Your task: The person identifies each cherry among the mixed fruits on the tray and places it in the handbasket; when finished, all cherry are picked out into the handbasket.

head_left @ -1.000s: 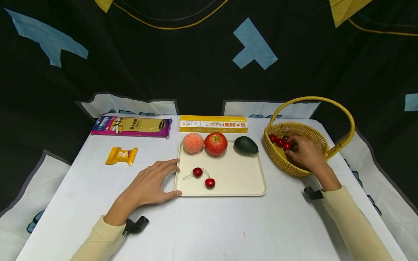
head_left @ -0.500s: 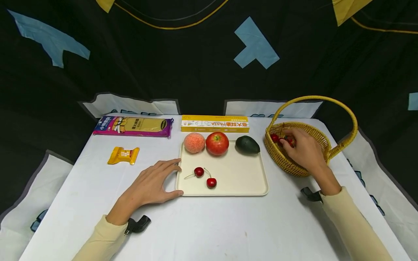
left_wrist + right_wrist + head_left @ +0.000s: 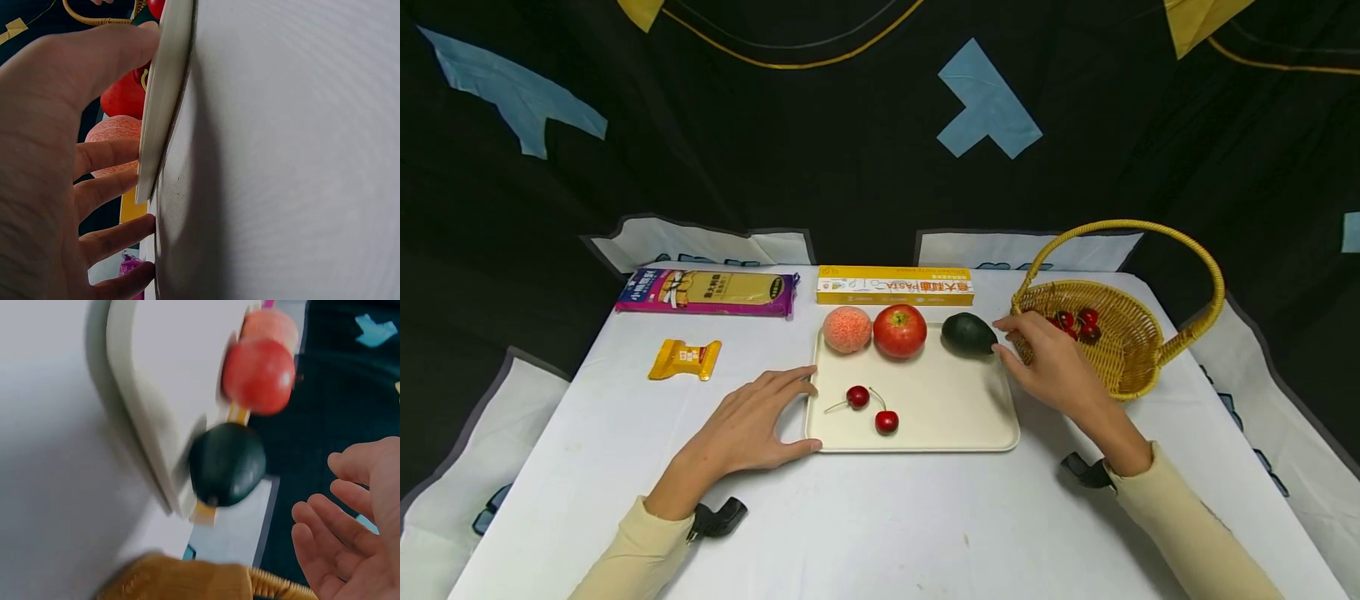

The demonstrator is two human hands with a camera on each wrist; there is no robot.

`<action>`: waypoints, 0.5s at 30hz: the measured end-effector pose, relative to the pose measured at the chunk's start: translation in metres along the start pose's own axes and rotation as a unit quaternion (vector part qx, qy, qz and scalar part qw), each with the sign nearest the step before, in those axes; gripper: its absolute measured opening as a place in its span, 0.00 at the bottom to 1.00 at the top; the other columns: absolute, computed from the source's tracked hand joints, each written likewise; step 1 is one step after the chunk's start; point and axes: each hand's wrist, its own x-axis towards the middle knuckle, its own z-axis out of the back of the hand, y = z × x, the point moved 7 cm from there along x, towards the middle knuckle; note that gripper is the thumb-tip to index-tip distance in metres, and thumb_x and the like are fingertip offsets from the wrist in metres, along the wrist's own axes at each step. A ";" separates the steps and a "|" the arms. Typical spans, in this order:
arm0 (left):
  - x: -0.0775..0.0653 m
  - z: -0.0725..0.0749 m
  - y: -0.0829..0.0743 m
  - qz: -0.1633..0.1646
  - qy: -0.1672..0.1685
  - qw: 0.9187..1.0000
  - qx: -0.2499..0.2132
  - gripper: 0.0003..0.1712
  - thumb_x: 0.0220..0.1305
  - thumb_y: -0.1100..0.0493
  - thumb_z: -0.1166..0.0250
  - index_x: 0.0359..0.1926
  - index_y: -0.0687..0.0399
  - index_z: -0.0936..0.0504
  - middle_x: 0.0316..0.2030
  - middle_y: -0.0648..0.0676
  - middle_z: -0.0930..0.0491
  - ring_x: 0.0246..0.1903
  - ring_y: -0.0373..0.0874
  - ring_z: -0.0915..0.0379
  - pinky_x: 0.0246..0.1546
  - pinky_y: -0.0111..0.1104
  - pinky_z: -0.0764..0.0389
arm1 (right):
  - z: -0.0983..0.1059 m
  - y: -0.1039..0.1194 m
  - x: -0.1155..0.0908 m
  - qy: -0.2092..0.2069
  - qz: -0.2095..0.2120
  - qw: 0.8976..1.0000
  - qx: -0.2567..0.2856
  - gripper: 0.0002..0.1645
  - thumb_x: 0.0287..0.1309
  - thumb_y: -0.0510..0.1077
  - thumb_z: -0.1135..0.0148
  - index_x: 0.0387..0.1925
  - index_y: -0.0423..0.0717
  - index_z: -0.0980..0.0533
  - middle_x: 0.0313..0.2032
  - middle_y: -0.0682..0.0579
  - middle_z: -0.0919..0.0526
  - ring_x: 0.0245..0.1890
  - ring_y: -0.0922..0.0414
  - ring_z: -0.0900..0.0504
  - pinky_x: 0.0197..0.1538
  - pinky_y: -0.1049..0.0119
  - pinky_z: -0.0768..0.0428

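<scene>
A cream tray [image 3: 947,400] bears a peach [image 3: 847,330], a red apple [image 3: 899,332] and a dark green avocado [image 3: 967,335] along its far side. Two cherries with stems, one farther left [image 3: 857,397] and one nearer [image 3: 887,422], lie on its left half. My left hand [image 3: 741,425] rests at the tray's left edge, thumb and fingertips touching the rim. Over the gap between tray and basket, my right hand [image 3: 1058,365] reaches toward the avocado with nothing in it; the right wrist view shows its fingers loosely bent, apart from the avocado [image 3: 228,464].
A yellow wicker basket [image 3: 1123,362] with a tall arched handle stands at the right, several cherries [image 3: 1087,317] inside. Behind the tray lies a yellow pasta box [image 3: 895,286]. A purple noodle packet [image 3: 707,292] and a small orange-yellow wrapped snack [image 3: 685,359] are at the left.
My right hand has come out of the basket and moved left to beside the avocado, leaving the cherries in the basket. My left hand stays at the tray's edge.
</scene>
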 end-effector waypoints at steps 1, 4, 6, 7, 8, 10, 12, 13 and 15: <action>0.000 0.000 0.000 0.000 0.000 1.000 0.000 0.41 0.59 0.25 0.28 0.65 0.41 0.19 0.80 0.49 0.33 0.70 0.54 0.29 0.61 0.61 0.21 | -0.003 0.004 -0.001 0.004 0.004 1.000 0.003 0.20 0.64 0.38 0.24 0.55 0.40 0.17 0.46 0.46 0.14 0.40 0.48 0.14 0.40 0.53 0.15; 0.000 -0.001 0.001 0.001 0.001 1.000 -0.002 0.41 0.59 0.25 0.28 0.65 0.41 0.19 0.80 0.48 0.34 0.70 0.54 0.29 0.61 0.61 0.21 | -0.012 0.015 -0.002 0.014 0.015 1.000 0.016 0.21 0.62 0.39 0.22 0.55 0.41 0.17 0.47 0.47 0.14 0.41 0.47 0.13 0.40 0.53 0.13; 0.000 -0.001 0.001 0.002 0.001 1.000 -0.003 0.41 0.59 0.25 0.28 0.65 0.41 0.19 0.80 0.48 0.34 0.71 0.54 0.29 0.62 0.61 0.21 | -0.019 0.023 -0.004 0.023 0.023 0.999 0.025 0.21 0.61 0.39 0.22 0.55 0.42 0.17 0.49 0.46 0.13 0.40 0.47 0.12 0.40 0.53 0.12; 0.000 -0.001 0.001 0.002 0.001 1.000 -0.003 0.41 0.59 0.25 0.28 0.65 0.41 0.19 0.80 0.48 0.34 0.71 0.53 0.30 0.62 0.61 0.21 | -0.022 0.026 -0.005 0.027 0.028 0.999 0.027 0.22 0.61 0.40 0.21 0.55 0.43 0.17 0.49 0.47 0.13 0.40 0.48 0.12 0.39 0.53 0.12; 0.000 -0.001 0.001 0.002 0.001 1.000 -0.003 0.41 0.59 0.25 0.28 0.65 0.41 0.19 0.80 0.48 0.34 0.71 0.53 0.30 0.62 0.61 0.21 | -0.025 0.030 -0.005 0.031 0.032 0.999 0.028 0.21 0.62 0.41 0.21 0.55 0.44 0.17 0.49 0.47 0.13 0.40 0.49 0.12 0.39 0.54 0.12; 0.000 -0.001 0.001 0.002 0.001 1.000 -0.003 0.41 0.59 0.25 0.28 0.65 0.41 0.19 0.80 0.49 0.34 0.71 0.53 0.30 0.62 0.60 0.22 | -0.031 0.036 -0.007 0.039 0.039 0.998 0.028 0.21 0.63 0.43 0.21 0.55 0.46 0.17 0.49 0.47 0.13 0.41 0.50 0.11 0.39 0.56 0.12; 0.001 -0.001 0.001 0.002 0.001 1.000 -0.003 0.41 0.59 0.25 0.28 0.65 0.41 0.19 0.80 0.49 0.33 0.71 0.53 0.30 0.62 0.60 0.21 | -0.038 0.042 -0.008 0.048 0.046 0.997 0.026 0.21 0.63 0.44 0.22 0.55 0.48 0.17 0.49 0.49 0.13 0.42 0.51 0.11 0.40 0.57 0.12; 0.001 -0.001 0.001 0.003 0.002 1.000 -0.003 0.41 0.59 0.25 0.28 0.65 0.41 0.19 0.80 0.49 0.34 0.71 0.53 0.30 0.62 0.60 0.22 | -0.041 0.045 -0.009 0.054 0.046 0.997 0.028 0.21 0.64 0.45 0.22 0.56 0.48 0.17 0.49 0.49 0.13 0.43 0.51 0.11 0.40 0.57 0.12; 0.001 -0.001 0.001 0.003 0.003 1.000 -0.004 0.41 0.59 0.25 0.28 0.65 0.41 0.19 0.80 0.49 0.34 0.71 0.53 0.30 0.63 0.60 0.22 | -0.048 0.051 -0.010 0.065 0.052 0.996 0.033 0.21 0.64 0.45 0.22 0.56 0.48 0.17 0.49 0.49 0.14 0.44 0.51 0.10 0.40 0.57 0.12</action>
